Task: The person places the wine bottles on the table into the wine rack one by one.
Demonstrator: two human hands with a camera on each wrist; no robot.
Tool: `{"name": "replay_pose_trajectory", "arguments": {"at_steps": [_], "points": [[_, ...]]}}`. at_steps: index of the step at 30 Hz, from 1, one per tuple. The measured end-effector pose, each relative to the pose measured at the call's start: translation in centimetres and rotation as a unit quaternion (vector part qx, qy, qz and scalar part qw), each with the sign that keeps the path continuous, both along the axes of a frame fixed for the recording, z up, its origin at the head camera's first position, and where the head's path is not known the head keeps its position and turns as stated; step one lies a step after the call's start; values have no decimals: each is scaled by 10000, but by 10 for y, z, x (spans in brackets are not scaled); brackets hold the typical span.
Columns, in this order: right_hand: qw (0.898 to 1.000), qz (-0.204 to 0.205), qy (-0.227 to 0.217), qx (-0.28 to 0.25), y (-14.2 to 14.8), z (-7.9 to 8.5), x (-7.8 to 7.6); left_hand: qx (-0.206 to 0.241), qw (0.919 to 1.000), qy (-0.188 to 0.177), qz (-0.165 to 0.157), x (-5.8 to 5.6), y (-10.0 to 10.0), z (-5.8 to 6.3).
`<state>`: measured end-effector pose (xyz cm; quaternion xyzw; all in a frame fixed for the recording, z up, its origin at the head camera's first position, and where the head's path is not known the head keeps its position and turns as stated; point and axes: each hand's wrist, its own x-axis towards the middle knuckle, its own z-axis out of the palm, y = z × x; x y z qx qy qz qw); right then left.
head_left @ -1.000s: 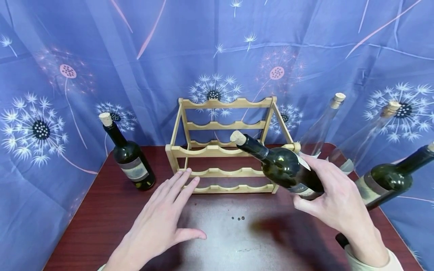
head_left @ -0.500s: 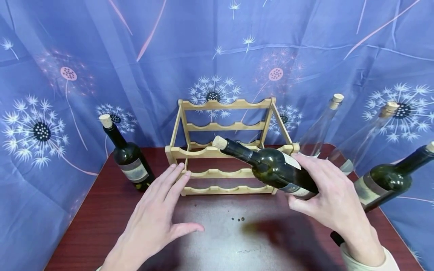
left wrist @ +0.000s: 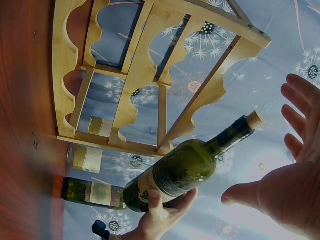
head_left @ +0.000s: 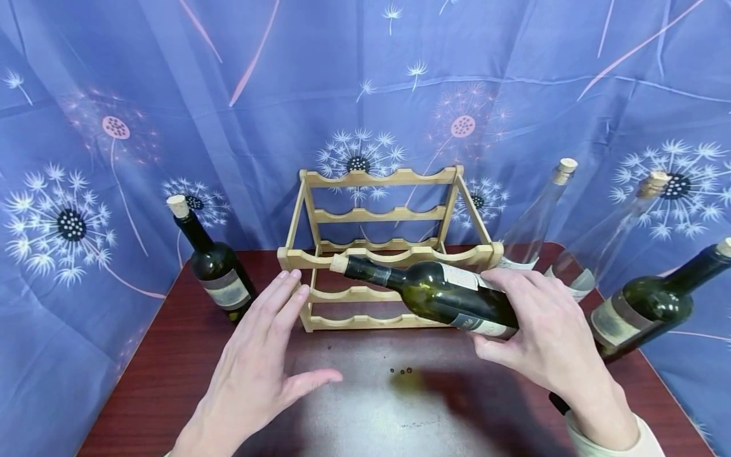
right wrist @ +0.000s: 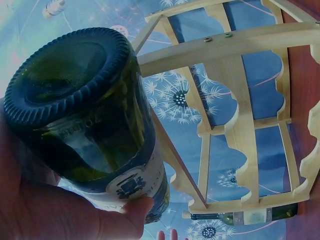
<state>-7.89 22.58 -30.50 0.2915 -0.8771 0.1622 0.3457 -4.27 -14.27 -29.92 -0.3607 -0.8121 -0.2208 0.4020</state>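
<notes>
Held bottle (head_left: 451,295): above the tabletop (head_left: 388,412), before the rack (head_left: 360,294); long axis slanting across, cork (head_left: 339,263) raised leftward.
Right hand (head_left: 539,324): nearest; fingers wrapped about the base end.
Left hand (head_left: 257,355): fingers wide, holding nothing, near the cork.

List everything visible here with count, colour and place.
Broad wooden table: 1, maroon, below.
Dandelion-print fabric backdrop: 1, blue, behind.
Scalloped wooden rack: 1, beige, table's rear.
Held corked glass bottle: 1, dark green, before rack.
Standing glass bottles: 2, dark green, flanking rack.
Clear corked bottles: 2, colourless, right of rack.
Tiny specks: at least 3, dark, table front.
Partly hidden object: 1, black, right wrist.
Left hand: 1, bare, rack's front left.
Right hand: 1, bare, gripping held bottle.
Right sleeve: 1, pale, lower right.
</notes>
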Motion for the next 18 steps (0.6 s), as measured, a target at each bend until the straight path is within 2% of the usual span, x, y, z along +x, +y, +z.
{"name": "replay_pose_trajectory", "arguments": {"at_steps": [10, 15, 18], "points": [[9993, 288, 105, 216, -11, -1, 4, 7, 9990, 305, -332, -2, 5, 3], [9976, 512, 327, 318, -18, -2, 5, -124, 9993, 192, -307, 0, 8, 0], [9968, 589, 408, 361, -22, -1, 5, -252, 9990, 259, -265, 0, 12, -1]]}}
